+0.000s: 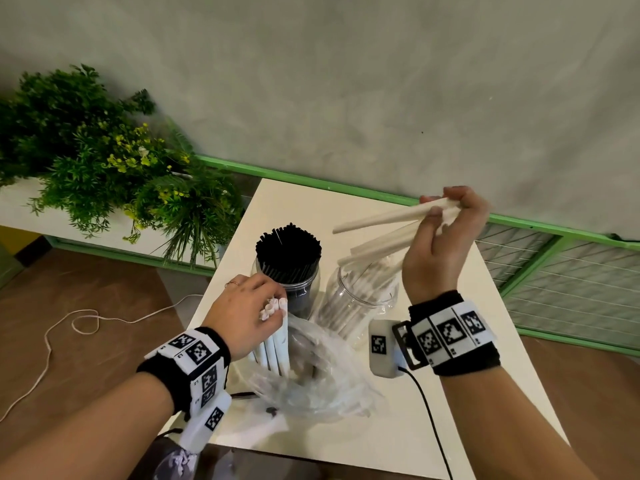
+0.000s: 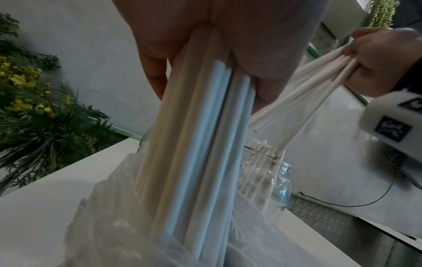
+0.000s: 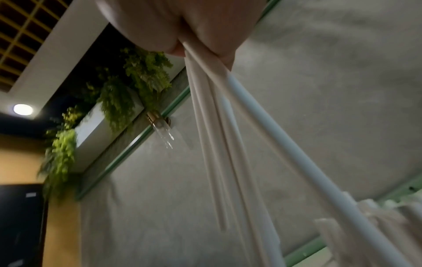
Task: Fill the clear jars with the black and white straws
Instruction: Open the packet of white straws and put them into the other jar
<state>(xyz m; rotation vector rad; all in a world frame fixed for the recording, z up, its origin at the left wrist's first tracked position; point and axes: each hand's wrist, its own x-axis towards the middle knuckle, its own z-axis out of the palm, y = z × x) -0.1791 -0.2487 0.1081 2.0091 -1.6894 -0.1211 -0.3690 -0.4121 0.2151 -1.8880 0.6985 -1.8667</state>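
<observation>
Two clear jars stand on the white table (image 1: 450, 427). The left jar (image 1: 310, 289) is packed with black straws (image 1: 288, 249). The right jar (image 1: 360, 299) holds several white straws (image 1: 372, 277). My left hand (image 1: 242, 313) grips a bundle of white straws (image 1: 277, 344) standing in a clear plastic bag (image 1: 311, 375); the left wrist view shows the bundle (image 2: 200, 144) under my palm. My right hand (image 1: 446, 233) holds a few white straws (image 1: 384, 218) fanned out above the right jar, seen blurred in the right wrist view (image 3: 228, 126).
Green plants with yellow flowers (image 1: 104, 161) fill a planter at the left. A green-framed rail and mesh (image 1: 554, 268) run behind the table. A black cable (image 1: 429, 420) crosses the table from my right wrist. A white cord (image 1: 83, 320) lies on the brown floor.
</observation>
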